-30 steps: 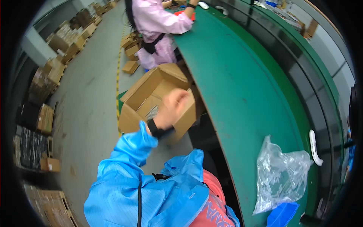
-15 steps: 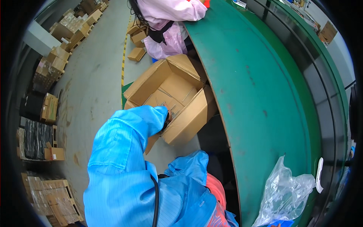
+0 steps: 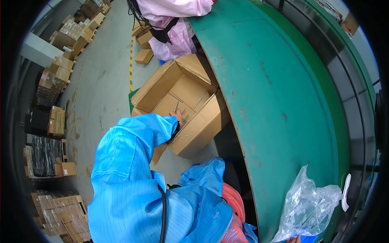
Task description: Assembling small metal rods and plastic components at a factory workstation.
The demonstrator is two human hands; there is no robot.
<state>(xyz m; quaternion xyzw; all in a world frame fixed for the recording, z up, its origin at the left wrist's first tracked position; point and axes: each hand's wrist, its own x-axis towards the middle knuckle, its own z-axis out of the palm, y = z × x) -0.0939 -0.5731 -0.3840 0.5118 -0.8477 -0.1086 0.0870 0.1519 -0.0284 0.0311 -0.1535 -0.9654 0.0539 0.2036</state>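
Note:
My left arm, in a blue sleeve, reaches into an open cardboard box [image 3: 200, 131] in front of me. Down inside it, my left hand [image 3: 178, 115] is closed among thin metal rods [image 3: 176, 106], with some sticking out by the fingers; the sleeve hides part of the hand. A few more rods lie loose on the box floor. At the lower right edge, only the fingertips of my right hand [image 3: 294, 239] show, beside a flat blue piece [image 3: 308, 239] and a crumpled clear plastic bag [image 3: 310, 206]. Its grip is out of sight.
A long green table [image 3: 267, 121] runs along the right, its edge close against the box. A white strip-like tool [image 3: 346, 192] lies near the bag. Another person in a pink sleeve [image 3: 174, 8] is at the far end. Stacked cartons [image 3: 67, 71] stand on pallets at left.
My left hand has shifted slightly among the rods and shows more of its fingers. More of my right fingertips have come into view. The whole view has shifted a little.

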